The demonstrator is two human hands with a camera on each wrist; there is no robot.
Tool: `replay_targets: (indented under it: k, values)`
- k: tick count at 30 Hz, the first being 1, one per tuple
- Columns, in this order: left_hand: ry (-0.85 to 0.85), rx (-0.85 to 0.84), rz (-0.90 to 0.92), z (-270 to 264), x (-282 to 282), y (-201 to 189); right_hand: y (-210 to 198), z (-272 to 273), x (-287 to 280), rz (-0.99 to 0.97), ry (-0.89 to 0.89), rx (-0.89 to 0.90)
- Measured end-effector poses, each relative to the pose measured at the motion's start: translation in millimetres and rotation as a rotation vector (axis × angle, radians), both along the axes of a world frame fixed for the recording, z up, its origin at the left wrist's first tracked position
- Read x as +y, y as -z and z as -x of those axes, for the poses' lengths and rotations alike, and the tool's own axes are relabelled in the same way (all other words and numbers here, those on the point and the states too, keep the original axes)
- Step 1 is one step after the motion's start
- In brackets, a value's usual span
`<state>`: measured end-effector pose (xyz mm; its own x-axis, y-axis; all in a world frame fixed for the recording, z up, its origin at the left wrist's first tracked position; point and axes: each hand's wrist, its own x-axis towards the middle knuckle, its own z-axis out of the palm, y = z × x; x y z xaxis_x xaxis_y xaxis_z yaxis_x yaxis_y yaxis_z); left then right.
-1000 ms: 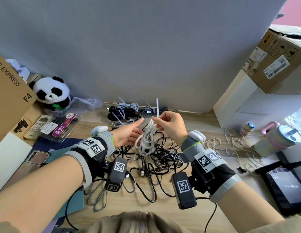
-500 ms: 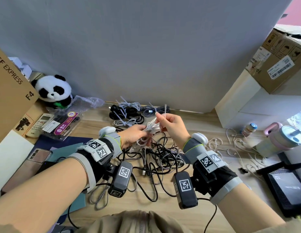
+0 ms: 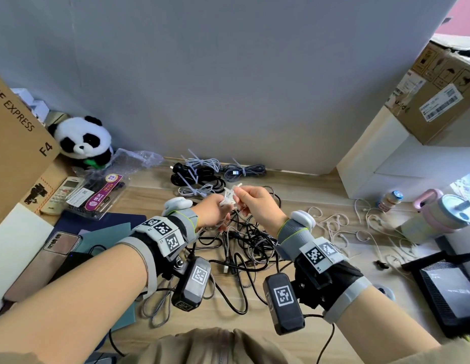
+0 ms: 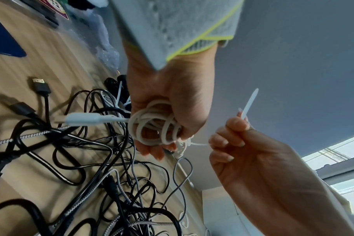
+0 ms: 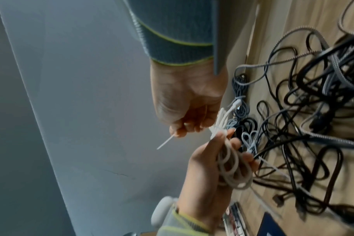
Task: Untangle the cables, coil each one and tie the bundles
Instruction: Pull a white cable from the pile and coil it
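Left hand (image 4: 168, 102) grips the coiled white cable (image 4: 154, 126), fingers curled round the loops, held up above the tangled pile of black and braided cables (image 3: 244, 240) on the wooden table (image 3: 307, 195). Right hand (image 4: 253, 153) just beside it pinches the white zip tie (image 4: 250, 103) between thumb and fingertips, the tie running back to the coil. Tied bundles (image 3: 202, 172) lie near the wall, behind the hands.

A plush panda (image 3: 83, 141) is sitting in the left corner by an SF Express box (image 3: 16, 143). A remote (image 3: 61, 195) and phone (image 3: 55, 248) are lying nearby. A pink tumbler (image 3: 449, 211) and small bottle (image 3: 390, 200) are standing on the right.
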<state>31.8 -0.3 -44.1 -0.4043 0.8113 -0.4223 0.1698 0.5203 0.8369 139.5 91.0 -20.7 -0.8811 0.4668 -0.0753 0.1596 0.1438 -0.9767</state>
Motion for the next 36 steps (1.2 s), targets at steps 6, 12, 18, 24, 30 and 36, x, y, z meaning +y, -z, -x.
replay_targets:
  k: [6, 12, 18, 24, 30, 36]
  values:
    - [0.131, 0.472, 0.138, -4, 9, -10, -10, 7, -5, -0.079, 0.024, -0.065]
    - [0.006, 0.143, -0.074, 2, 6, 2, -10, -2, 19, -0.065, 0.163, -0.059]
    - [-0.021, -0.109, -0.131, -6, 2, -2, 0, -13, 33, -0.107, 0.128, -0.155]
    - [0.083, 0.010, -0.124, -6, -1, -3, 13, -13, 31, -0.237, 0.142, -0.144]
    - [0.119, 0.017, -0.127, -10, -4, -1, 16, -15, 31, -0.433, 0.110, -0.170]
    - [0.083, -0.067, -0.105, -6, -5, 0, 15, -17, 33, -0.398, 0.068, -0.175]
